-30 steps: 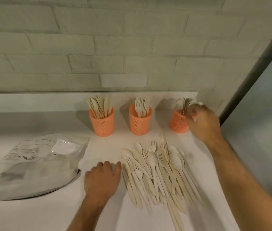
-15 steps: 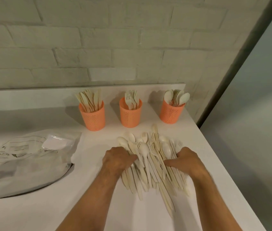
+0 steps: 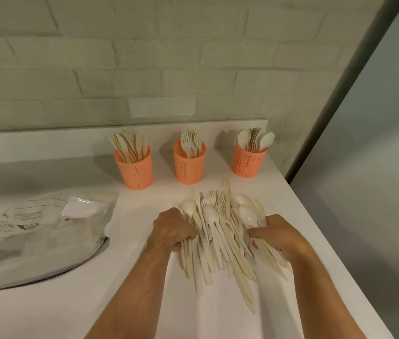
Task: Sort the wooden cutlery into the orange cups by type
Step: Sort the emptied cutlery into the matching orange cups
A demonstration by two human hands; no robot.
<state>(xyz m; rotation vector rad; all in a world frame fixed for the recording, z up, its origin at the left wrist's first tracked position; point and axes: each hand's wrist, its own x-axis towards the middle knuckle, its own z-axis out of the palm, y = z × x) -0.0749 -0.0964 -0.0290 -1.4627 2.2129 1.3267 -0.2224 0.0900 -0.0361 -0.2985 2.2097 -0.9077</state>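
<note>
Hands flank the pile (image 3: 220, 237) below the cups (image 3: 188, 162): your left hand (image 3: 171, 231) and right hand (image 3: 275, 234) curl fingers onto its edges, squeezing it together for easier picking.

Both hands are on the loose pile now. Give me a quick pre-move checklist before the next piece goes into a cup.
1. Knife cup upright, knives only: ok.
2. Fork cup upright, forks only: ok.
3. Spoon cup upright, spoons only: ok, though it stands near the counter's right edge.
4. Single piece isolated: not ok; left hand and right hand bracket the whole mixed pile.
5. Pile safely on counter: ok.
6. Plastic bag out of the way: ok.
</note>
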